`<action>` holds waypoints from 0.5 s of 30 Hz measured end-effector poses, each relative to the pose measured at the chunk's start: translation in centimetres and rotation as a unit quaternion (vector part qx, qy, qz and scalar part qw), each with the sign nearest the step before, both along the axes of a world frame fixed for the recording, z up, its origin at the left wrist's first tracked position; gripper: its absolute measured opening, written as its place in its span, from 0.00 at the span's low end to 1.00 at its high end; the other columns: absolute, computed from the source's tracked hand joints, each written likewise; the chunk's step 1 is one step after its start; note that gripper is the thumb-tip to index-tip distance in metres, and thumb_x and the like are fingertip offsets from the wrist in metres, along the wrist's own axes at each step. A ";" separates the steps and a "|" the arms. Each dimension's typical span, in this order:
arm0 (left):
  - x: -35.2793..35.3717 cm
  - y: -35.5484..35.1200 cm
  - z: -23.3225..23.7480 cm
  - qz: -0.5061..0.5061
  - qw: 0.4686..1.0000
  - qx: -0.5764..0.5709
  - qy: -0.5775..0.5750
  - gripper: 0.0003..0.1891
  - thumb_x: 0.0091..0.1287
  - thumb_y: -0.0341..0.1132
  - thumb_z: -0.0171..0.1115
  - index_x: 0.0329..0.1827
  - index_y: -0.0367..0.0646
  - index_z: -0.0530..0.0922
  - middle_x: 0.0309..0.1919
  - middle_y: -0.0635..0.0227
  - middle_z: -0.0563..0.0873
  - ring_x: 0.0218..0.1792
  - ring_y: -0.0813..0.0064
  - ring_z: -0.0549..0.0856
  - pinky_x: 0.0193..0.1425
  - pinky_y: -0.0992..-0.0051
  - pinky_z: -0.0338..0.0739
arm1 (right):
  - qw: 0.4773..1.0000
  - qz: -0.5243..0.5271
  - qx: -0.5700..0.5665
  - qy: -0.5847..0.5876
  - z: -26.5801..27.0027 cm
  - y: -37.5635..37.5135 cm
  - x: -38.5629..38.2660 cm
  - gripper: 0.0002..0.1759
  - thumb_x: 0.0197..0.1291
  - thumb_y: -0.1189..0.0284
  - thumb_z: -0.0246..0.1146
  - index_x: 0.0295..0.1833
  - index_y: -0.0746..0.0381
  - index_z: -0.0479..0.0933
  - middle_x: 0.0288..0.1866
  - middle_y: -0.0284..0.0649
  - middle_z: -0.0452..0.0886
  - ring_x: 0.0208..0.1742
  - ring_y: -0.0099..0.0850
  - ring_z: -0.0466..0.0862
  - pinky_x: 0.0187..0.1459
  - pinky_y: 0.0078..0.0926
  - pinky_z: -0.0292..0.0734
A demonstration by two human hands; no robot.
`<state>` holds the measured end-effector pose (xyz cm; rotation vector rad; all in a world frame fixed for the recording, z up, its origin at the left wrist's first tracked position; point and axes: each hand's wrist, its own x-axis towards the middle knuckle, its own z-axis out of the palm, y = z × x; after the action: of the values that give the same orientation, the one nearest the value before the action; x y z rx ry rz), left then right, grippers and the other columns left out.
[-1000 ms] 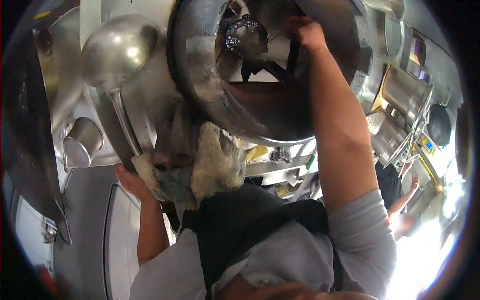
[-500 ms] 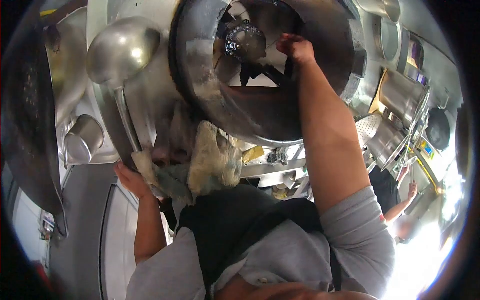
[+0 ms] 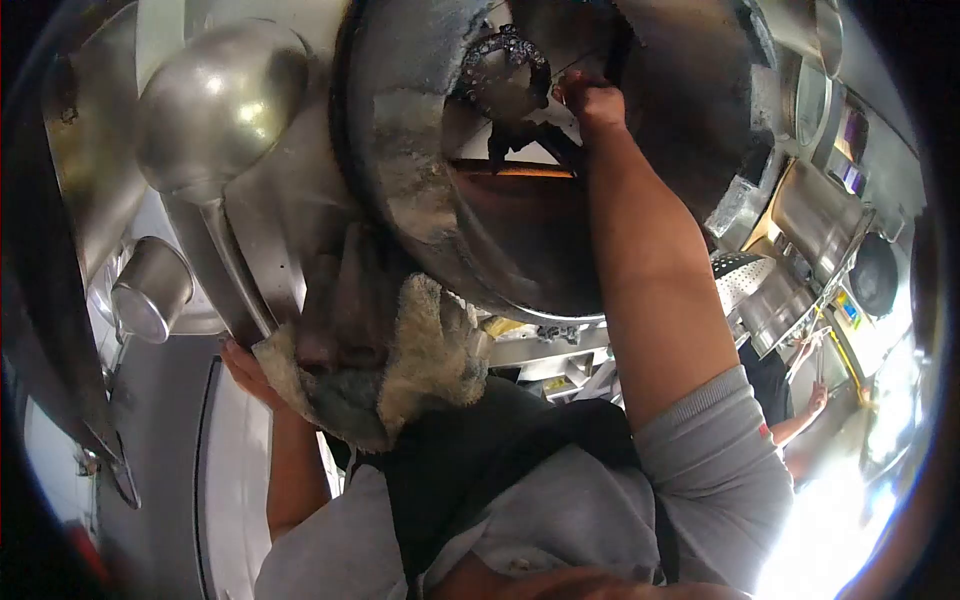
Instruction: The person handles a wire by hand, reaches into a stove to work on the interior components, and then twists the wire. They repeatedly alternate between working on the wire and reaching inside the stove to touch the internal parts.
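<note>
My right hand (image 3: 594,100) reaches inside the round, blackened wok burner (image 3: 400,130). Its fingers are curled shut, and whatever they pinch is too small to make out. Beside the fingers, within the burner opening, sits a charred burner head (image 3: 512,75). My left hand (image 3: 252,376) is low at the left, its fingers stretched out against the counter's front edge beside a worn cloth (image 3: 425,345); part of that hand is hidden. Above it lies a large metal ladle (image 3: 225,105), its handle running down to the cloth.
A dark wok (image 3: 55,290) stands at the far left, near a metal cup (image 3: 155,290). On the right are steel pots (image 3: 815,215) and a perforated strainer (image 3: 738,285). Another person's hand (image 3: 818,400) shows at the right. An orange glow (image 3: 515,170) lines the opening.
The view has moved closer to the burner. An orange strip now shows inside the opening. My right hand stays inside it, and my left hand remains beside the cloth.
</note>
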<state>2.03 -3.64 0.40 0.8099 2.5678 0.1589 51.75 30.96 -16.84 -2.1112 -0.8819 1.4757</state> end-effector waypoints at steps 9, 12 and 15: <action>0.0 -0.5 -0.8 -0.131 0.989 0.037 0.051 0.30 0.64 0.52 0.62 0.58 0.36 0.69 0.46 0.53 0.79 0.47 0.55 0.80 0.50 0.59 0.80 | 0.935 0.247 -0.102 -0.234 2.9 1.5 -2.1 0.18 0.59 0.76 0.65 0.55 0.70 0.79 0.49 0.43 0.84 0.51 0.31 0.85 0.47 0.27 0.83; 0.9 1.3 -0.2 -0.132 0.978 0.134 0.087 0.21 0.74 0.53 0.50 0.53 0.42 0.72 0.38 0.64 0.80 0.39 0.71 0.81 0.42 0.70 0.82 | 0.926 0.274 -0.093 -0.241 1.0 0.8 -1.1 0.17 0.57 0.78 0.66 0.53 0.68 0.81 0.45 0.43 0.86 0.44 0.31 0.87 0.44 0.27 0.84; 0.2 -0.4 -0.6 -0.163 0.976 0.111 0.092 0.25 0.71 0.53 0.55 0.57 0.39 0.70 0.42 0.59 0.79 0.41 0.64 0.81 0.43 0.66 0.82 | 0.998 0.033 0.018 -0.044 -2.3 -0.9 0.8 0.13 0.57 0.81 0.65 0.48 0.68 0.83 0.43 0.44 0.86 0.38 0.34 0.88 0.41 0.28 0.86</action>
<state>2.25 -4.02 -0.22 1.3739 2.5699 0.2837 52.52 30.10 -19.18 -2.1542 -1.0133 1.3968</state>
